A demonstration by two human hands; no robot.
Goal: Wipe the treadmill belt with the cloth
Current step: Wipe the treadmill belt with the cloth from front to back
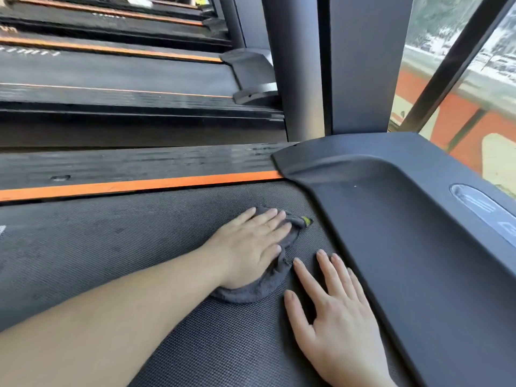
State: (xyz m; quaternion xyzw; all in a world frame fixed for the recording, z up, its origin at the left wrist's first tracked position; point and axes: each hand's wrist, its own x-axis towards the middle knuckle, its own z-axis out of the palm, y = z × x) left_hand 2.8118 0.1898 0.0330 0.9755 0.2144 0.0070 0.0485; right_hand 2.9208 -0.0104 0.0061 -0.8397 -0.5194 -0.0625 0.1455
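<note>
Nearest, the bare left forearm (97, 325) reaches in from the lower left across the belt (111, 247), a dark textured surface that fills the lower half of the view. A smooth grey motor cover (405, 219) borders the belt on the right and carries an oval badge (480, 210) whose lettering is too blurred to read. A dark side rail (139, 166) with an orange stripe (139, 185) runs along the belt's far edge. Grey uprights (363, 65) rise from behind the cover. More treadmills (111, 71) with the same orange stripes lie in a row beyond the rail, and a window (488, 65) stands at the far right.

The right hand (337, 317) lies palm down on the bare belt, fingers straight and spread, close beside the cover's edge and holding nothing. The left hand (248, 247) rests flat, with straight fingers, on a grey cloth (268, 286), pressing it to the belt near the cover. The cloth shows around the palm and fingertips, just beside the right fingertips. A small yellow tag (306, 220) sits at the cloth's far corner.
</note>
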